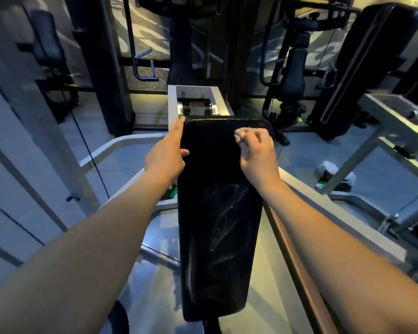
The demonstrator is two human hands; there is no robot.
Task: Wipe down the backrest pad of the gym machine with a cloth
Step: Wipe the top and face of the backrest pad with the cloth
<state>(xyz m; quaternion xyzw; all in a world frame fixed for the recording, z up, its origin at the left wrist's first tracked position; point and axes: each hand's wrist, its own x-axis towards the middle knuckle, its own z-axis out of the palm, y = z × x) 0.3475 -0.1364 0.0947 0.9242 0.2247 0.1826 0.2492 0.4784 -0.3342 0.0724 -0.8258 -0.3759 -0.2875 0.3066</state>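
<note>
— Straight ahead of me the black backrest pad (219, 213) runs lengthwise away. Which hand has the cloth (240, 134)?
— My right hand (258, 153), fist closed on it at the far right corner; my left hand (167, 153), open, braces the left edge.

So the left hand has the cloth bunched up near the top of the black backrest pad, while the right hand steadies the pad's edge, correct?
Not quite: the hands are swapped. The head view shows the right hand bunching the cloth near the top of the black backrest pad, while the left hand steadies the pad's edge.
</note>
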